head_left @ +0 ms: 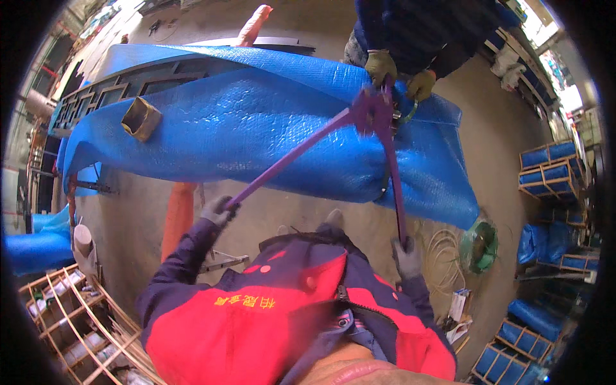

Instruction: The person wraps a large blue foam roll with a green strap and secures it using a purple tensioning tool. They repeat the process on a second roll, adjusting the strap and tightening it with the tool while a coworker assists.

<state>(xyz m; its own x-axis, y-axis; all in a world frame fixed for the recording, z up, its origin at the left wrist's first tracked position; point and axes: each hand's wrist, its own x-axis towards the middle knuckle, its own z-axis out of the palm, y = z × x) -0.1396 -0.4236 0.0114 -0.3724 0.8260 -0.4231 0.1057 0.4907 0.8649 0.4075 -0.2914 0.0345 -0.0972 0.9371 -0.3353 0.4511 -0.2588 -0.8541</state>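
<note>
My left hand (219,212), in a grey glove, is closed round the left handle of a purple long-handled bolt cutter (301,151). The right handle is gripped by my right hand (406,256), also gloved. The handles are spread wide apart, and the cutter's head lies over a long bundle in blue wrapping (256,128). A co-worker's gloved hands (420,85) are at the head, one touching it and the other by a thin greenish band. A dark band runs round the bundle below the head. The jaws are too blurred to make out.
A brownish tape roll (141,119) rests on the bundle, near an exposed dark metal frame (102,93). Orange supports (178,215) stand beneath. On the floor to the right is a green strap coil (479,247). Wooden crates (548,170) with blue bundles stand further right; another slatted crate (70,301) is lower left.
</note>
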